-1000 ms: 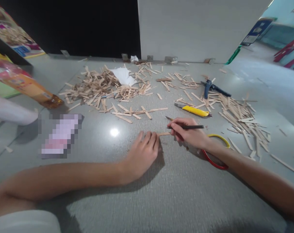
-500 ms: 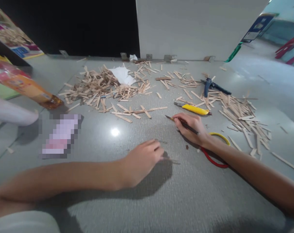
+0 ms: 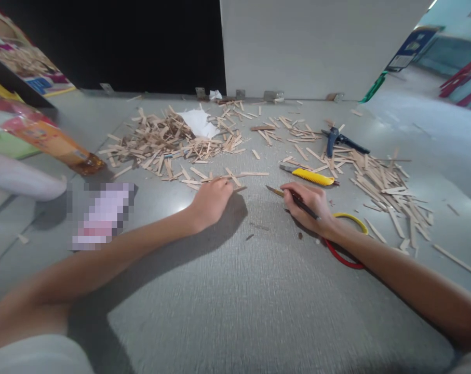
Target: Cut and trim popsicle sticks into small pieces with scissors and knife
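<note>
My left hand [image 3: 212,205] is closed at the near edge of the scattered wooden sticks. A thin wooden stick [image 3: 240,189] pokes out of its fingers to the right; the rest is hidden by the hand. My right hand [image 3: 309,205] rests on the grey surface, its fingers wrapped round a craft knife [image 3: 306,209] with a dark handle. The knife's pointed blade [image 3: 271,189] faces left, apart from the stick. Just behind the right hand lies a yellow box cutter [image 3: 313,176]. Scissors with a red and yellow handle [image 3: 346,264] lie partly under my right forearm.
A heap of wooden pieces [image 3: 153,140] with white paper [image 3: 199,122] lies at the back left. Longer sticks [image 3: 379,182] and a dark blue cutter tool [image 3: 342,140] are on the right. A blurred-out flat object [image 3: 105,210] and an orange-labelled bottle [image 3: 52,140] stand left.
My left hand has moved away from me and left with the stick, up to the scattered pieces. The right hand with the craft knife has hardly moved.
</note>
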